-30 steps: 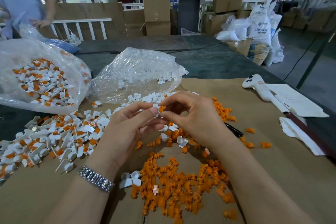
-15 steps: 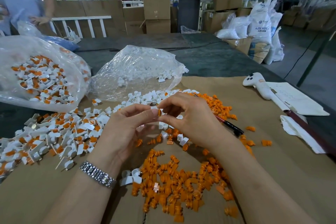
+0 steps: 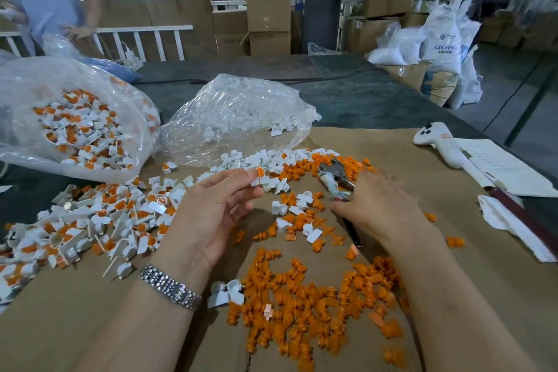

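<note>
Centre of frame, left hand (image 3: 211, 217): is turning palm up, thumb and forefinger pinching the white cap; the other fingers are curling loosely.
Centre of frame, white cap (image 3: 256, 180): is sitting at the left fingertips, raised above the table, with an orange plug (image 3: 261, 173) showing in its round end.
Right of centre, right hand (image 3: 382, 208): is lying palm down over the handles of the pliers, blurred; whether it is gripping them cannot be told.
Right of centre, pliers (image 3: 333, 174): are lying on the brown cardboard, metal head pointing to the upper left, handles running under the right fingers.
Lower centre, heap of orange plugs (image 3: 302, 305): is lying loose between the two forearms.
Centre, loose white caps (image 3: 290, 210): are lying scattered between the hands, mixed with a few orange pieces.
Left edge, assembled pieces (image 3: 99, 220): are spreading in a wide pile, white with orange.
Upper left, clear bag (image 3: 75, 130): is holding more white-and-orange pieces.
Upper centre, second clear bag (image 3: 241, 112): is holding white caps only, its mouth opening toward the loose caps.
Lower half, brown cardboard (image 3: 437, 266): is covering the near part of the table (image 3: 362, 100).
Right edge, white handheld device (image 3: 437, 142): is resting beside a sheet of paper (image 3: 507, 166).
Lower left, wristwatch (image 3: 170, 288): is circling the left wrist.
</note>
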`<move>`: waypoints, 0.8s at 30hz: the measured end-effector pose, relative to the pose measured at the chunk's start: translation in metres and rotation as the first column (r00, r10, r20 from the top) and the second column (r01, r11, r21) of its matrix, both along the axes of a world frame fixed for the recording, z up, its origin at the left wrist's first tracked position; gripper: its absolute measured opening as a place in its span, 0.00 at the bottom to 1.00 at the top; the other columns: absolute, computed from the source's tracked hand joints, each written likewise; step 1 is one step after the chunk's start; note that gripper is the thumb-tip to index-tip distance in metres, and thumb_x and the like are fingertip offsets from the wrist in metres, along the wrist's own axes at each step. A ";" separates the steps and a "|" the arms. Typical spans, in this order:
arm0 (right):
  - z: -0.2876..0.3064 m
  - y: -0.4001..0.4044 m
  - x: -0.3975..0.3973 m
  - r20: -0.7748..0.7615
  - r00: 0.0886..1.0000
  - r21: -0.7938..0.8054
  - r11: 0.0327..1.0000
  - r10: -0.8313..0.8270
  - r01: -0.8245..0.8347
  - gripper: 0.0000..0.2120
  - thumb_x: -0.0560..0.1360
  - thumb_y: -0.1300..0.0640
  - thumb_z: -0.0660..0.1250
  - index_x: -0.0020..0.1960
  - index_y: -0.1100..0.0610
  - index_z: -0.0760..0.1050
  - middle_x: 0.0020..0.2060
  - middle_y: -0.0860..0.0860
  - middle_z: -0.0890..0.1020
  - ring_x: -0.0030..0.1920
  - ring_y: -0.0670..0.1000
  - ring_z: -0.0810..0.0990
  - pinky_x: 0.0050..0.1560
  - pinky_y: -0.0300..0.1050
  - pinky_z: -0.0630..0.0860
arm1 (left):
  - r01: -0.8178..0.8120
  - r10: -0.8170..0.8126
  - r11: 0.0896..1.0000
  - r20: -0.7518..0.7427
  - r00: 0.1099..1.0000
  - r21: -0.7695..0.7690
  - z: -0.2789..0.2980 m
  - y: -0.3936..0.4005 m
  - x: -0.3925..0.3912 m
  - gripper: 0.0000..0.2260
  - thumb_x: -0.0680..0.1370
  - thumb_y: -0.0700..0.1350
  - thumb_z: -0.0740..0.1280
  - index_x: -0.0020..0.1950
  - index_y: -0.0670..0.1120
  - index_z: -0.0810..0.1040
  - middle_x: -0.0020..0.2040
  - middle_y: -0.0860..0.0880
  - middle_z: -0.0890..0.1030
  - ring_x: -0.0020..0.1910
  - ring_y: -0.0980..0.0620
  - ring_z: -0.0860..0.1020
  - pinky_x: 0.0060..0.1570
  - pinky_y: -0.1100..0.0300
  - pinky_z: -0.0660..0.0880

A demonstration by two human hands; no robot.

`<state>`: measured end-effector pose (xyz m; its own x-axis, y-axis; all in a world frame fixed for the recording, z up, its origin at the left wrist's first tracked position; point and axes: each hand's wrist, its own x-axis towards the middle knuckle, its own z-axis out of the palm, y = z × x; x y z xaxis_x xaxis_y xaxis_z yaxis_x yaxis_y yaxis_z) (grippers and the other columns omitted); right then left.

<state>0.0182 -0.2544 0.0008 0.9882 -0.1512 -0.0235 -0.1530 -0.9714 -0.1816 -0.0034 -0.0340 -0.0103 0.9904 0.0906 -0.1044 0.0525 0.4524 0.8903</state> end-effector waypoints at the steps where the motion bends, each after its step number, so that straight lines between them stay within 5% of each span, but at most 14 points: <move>1: -0.001 0.000 0.000 -0.009 1.000 -0.012 1.000 0.002 -0.003 0.28 0.75 0.37 0.69 0.60 0.60 0.72 0.59 0.59 0.75 0.63 0.61 0.71 0.62 0.61 0.74 | 0.000 0.000 1.000 0.004 1.000 0.001 0.000 0.000 0.000 0.14 0.61 0.45 0.81 0.44 0.43 0.88 0.42 0.46 0.86 0.38 0.53 0.85 0.32 0.66 0.79; 6: -0.006 0.003 0.007 0.002 1.000 0.019 1.000 0.010 -0.010 0.25 0.79 0.39 0.60 0.60 0.61 0.74 0.58 0.61 0.74 0.60 0.61 0.72 0.60 0.59 0.74 | -0.006 0.006 1.000 0.014 1.000 0.014 0.000 -0.001 0.000 0.14 0.65 0.44 0.79 0.49 0.42 0.85 0.41 0.46 0.86 0.37 0.54 0.84 0.31 0.66 0.78; 11: 0.010 -0.003 0.007 0.139 0.990 0.361 0.931 0.002 -0.052 0.13 0.81 0.48 0.61 0.46 0.56 0.76 0.37 0.55 0.81 0.37 0.53 0.80 0.35 0.48 0.74 | -0.054 0.055 0.998 0.014 0.998 -0.018 0.002 -0.001 -0.002 0.21 0.64 0.45 0.79 0.55 0.39 0.84 0.43 0.46 0.86 0.38 0.54 0.84 0.31 0.67 0.78; 14: 0.028 -0.003 -0.004 0.022 0.993 0.767 0.635 0.112 -0.088 0.07 0.83 0.55 0.62 0.53 0.55 0.78 0.36 0.56 0.83 0.32 0.50 0.82 0.30 0.44 0.78 | -0.095 0.096 0.994 0.035 0.995 -0.046 0.003 -0.001 -0.002 0.23 0.65 0.45 0.79 0.57 0.38 0.83 0.44 0.47 0.86 0.38 0.54 0.85 0.31 0.68 0.77; 16: 0.033 0.003 -0.012 -0.084 0.944 0.908 0.415 0.318 -0.059 0.09 0.83 0.56 0.62 0.58 0.59 0.78 0.39 0.57 0.81 0.36 0.52 0.82 0.37 0.43 0.80 | -0.110 0.113 0.993 0.057 0.992 -0.052 0.004 -0.001 -0.003 0.21 0.65 0.45 0.79 0.56 0.40 0.84 0.43 0.48 0.86 0.39 0.54 0.85 0.32 0.68 0.77; 19: 0.028 0.016 -0.024 -0.113 0.851 0.874 0.459 0.513 -0.161 0.14 0.83 0.52 0.61 0.56 0.63 0.78 0.41 0.57 0.82 0.40 0.54 0.81 0.45 0.48 0.81 | -0.130 0.134 0.990 0.082 0.988 -0.052 0.005 -0.001 -0.002 0.15 0.66 0.45 0.79 0.50 0.42 0.84 0.41 0.48 0.86 0.38 0.54 0.84 0.31 0.68 0.76; 24: 0.032 0.028 -0.034 -0.051 0.841 0.833 0.487 0.539 -0.261 0.17 0.84 0.51 0.60 0.53 0.65 0.78 0.38 0.54 0.84 0.40 0.51 0.84 0.37 0.35 0.78 | -0.182 0.182 0.983 0.102 0.978 -0.013 0.004 -0.001 -0.002 0.06 0.69 0.42 0.78 0.44 0.45 0.85 0.42 0.47 0.86 0.39 0.53 0.85 0.29 0.67 0.74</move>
<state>-0.0159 -0.2267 0.0332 0.8594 0.4748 -0.1896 0.0390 -0.4306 -0.9017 -0.0055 -0.0354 -0.0058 0.9628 0.2702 -0.0039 -0.1223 0.4487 0.8853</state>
